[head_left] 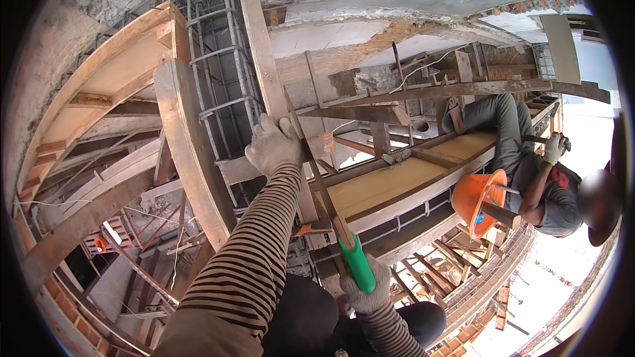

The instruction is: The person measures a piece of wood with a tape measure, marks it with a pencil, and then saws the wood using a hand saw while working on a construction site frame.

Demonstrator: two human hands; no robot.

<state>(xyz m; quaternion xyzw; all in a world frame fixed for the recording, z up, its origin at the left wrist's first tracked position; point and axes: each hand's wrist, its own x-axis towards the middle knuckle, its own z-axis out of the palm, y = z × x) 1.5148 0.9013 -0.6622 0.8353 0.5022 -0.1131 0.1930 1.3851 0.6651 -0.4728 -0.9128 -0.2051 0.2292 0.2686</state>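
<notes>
My left hand (274,145), in a pale work glove, grips the edge of a long wooden plank (260,46) that runs away from me beside a steel rebar cage (215,59). My right hand (370,289), gloved too, is closed round the green handle (359,264) of what looks like a handsaw. Its long, narrow brown blade (322,182) is seen nearly edge-on, slanting past my left hand just right of the plank. Whether the blade touches the wood I cannot tell. Near the handle lies a small orange piece (313,227), its kind unclear.
At right a co-worker (529,172) sits on the timber formwork, a gloved hand round a dark tool. An orange bucket (473,205) stands beside them. Yellowish panels (380,188) line a trough between beams. Left is a curved wooden form (99,86). Deep gaps show between timbers below.
</notes>
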